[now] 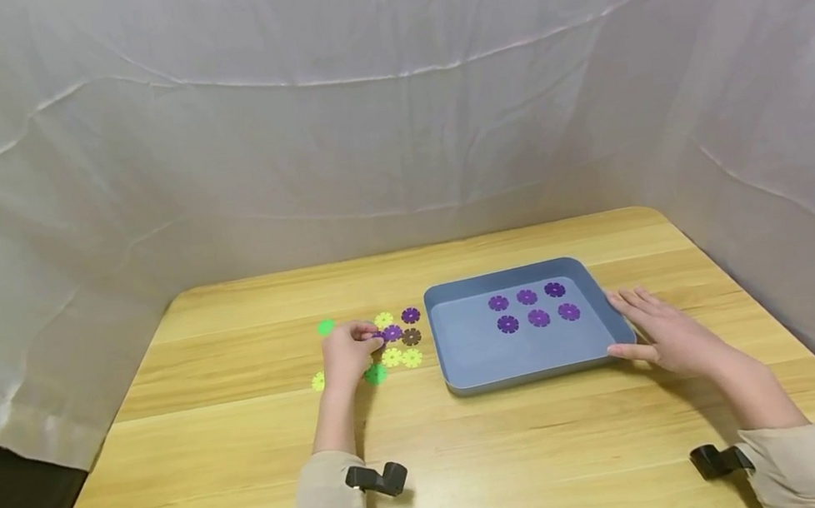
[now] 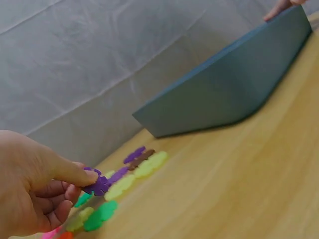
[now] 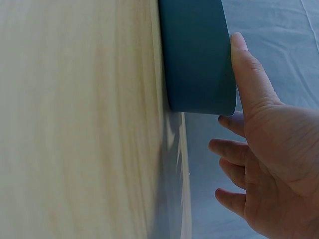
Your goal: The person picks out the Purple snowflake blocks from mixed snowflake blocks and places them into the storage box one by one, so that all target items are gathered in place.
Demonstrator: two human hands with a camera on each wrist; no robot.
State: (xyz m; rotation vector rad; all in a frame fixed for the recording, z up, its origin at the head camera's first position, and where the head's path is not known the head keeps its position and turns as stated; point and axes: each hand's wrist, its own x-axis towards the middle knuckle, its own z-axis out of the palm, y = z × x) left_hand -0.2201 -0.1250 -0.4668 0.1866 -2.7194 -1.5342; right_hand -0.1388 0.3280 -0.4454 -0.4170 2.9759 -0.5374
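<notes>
My left hand point(image 1: 344, 358) pinches a purple snowflake disc point(image 2: 98, 184) between thumb and forefinger, raised in the left wrist view over a loose group of discs. Around it on the table lie yellow discs point(image 1: 412, 358), green ones point(image 1: 376, 375), a brown disc point(image 1: 411, 337) and other purple discs point(image 1: 410, 315). My right hand point(image 1: 677, 336) rests at the right edge of the blue-grey tray point(image 1: 534, 372), its fingers spread and fairly straight, the thumb on the rim. Inside the tray, several purple discs point(image 1: 539, 318) lie flat in two rows.
A wooden table point(image 1: 521, 459) carries everything. Pale cloth point(image 1: 394, 138) hangs behind it and at both sides. Pink and orange discs point(image 2: 65, 235) show at the bottom of the left wrist view. Each wrist wears a black camera mount point(image 1: 379, 479).
</notes>
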